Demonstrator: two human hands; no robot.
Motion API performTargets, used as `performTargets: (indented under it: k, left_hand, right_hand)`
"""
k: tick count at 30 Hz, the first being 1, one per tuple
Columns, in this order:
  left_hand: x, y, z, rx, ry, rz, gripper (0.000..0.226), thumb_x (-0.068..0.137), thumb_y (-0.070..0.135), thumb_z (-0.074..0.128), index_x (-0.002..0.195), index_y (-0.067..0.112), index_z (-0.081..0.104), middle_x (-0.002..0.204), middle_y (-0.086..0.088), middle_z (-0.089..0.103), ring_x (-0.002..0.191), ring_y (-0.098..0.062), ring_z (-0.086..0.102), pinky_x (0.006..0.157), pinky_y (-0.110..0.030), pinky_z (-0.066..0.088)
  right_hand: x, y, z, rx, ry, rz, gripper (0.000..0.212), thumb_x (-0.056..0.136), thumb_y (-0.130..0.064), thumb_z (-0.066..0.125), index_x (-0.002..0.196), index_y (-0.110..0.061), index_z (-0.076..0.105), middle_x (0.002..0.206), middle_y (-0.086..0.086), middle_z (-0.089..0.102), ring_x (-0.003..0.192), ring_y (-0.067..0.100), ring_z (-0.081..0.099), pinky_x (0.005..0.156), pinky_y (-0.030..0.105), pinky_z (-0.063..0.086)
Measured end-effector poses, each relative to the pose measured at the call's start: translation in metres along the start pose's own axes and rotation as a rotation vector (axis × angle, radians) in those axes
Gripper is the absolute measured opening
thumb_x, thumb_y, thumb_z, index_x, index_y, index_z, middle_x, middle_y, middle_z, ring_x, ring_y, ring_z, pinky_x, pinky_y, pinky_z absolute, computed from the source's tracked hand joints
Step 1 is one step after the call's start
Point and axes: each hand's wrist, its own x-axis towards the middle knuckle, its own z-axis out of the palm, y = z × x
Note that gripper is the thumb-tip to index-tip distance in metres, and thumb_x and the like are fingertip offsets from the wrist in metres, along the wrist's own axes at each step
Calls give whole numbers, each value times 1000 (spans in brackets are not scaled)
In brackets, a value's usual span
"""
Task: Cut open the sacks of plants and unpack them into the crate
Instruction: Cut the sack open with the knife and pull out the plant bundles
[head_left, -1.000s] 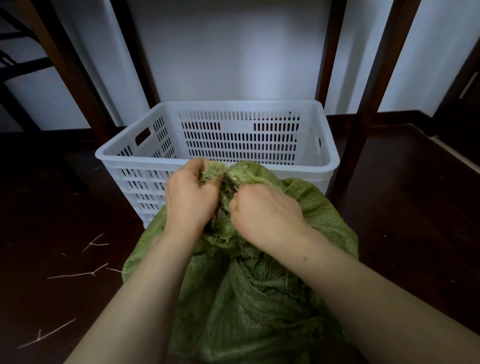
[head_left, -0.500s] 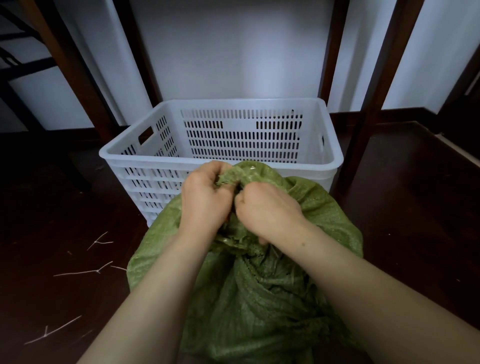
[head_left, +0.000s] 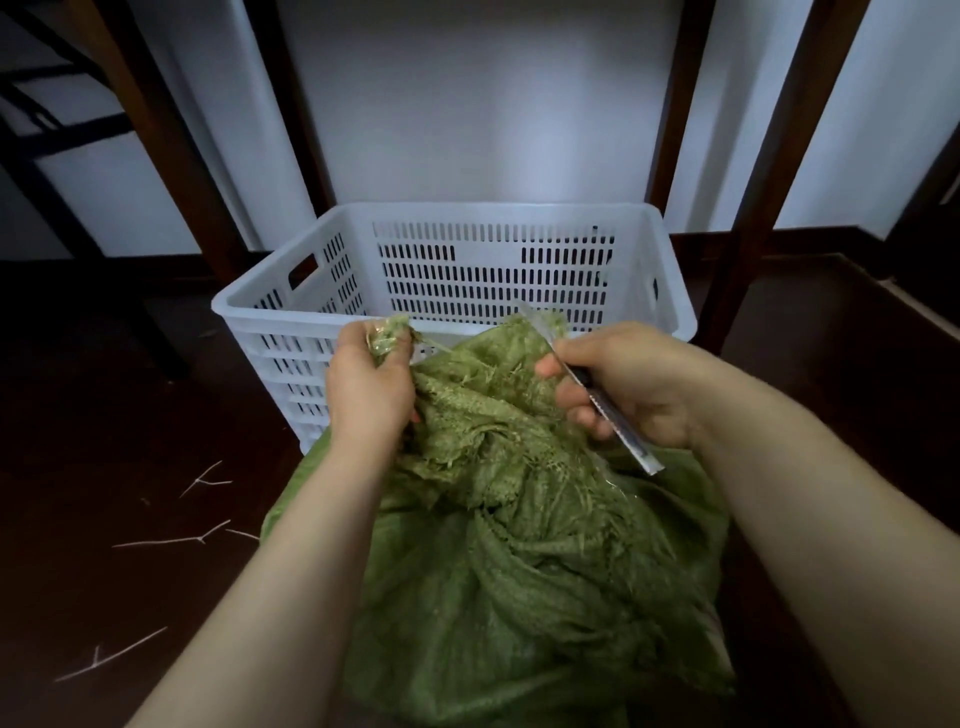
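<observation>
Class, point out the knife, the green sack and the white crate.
knife (head_left: 622, 434), head view, lower handle.
green sack (head_left: 519, 597), head view, woven front.
white crate (head_left: 488, 255), head view, far wall.

The sack (head_left: 519, 571) is green with a tiny woven pattern. The crate (head_left: 467, 270) is white with rows of little slots. The floor (head_left: 104, 415) is dark brown, with pale twigs (head_left: 176, 540) at lower left. The wall (head_left: 467, 104) is white.
</observation>
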Motion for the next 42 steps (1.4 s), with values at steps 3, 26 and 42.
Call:
performTargets:
  k: [3,26,42]
  left_hand:
    - [-4,2,1,-97,-31,-10,23,97,26,52,119,18,53,76,2,61,54,-18,53,67,-40,53]
    - [29,5,-39,-1059,97,-455,20,93,29,57,90,11,65,88,-2,71,81,-16,68,75,-38,57]
    - [-58,66,17,675,-721,401,54,69,54,75,110,24,55,92,8,63,87,-14,61,77,-31,52]
  right_hand:
    - [0,-2,-12,161,-17,-8,39,100,-44,35,85,-12,52,45,-5,39,30,4,28,26,12,18]
    - [29,24,-56,-40,776,-307,16,75,-11,76,78,-17,62,84,6,67,60,13,60,49,21,49]
    - [20,-6,-29,383,320,-392,10,89,-15,64,94,-11,56,72,0,54,34,4,35,29,13,21]
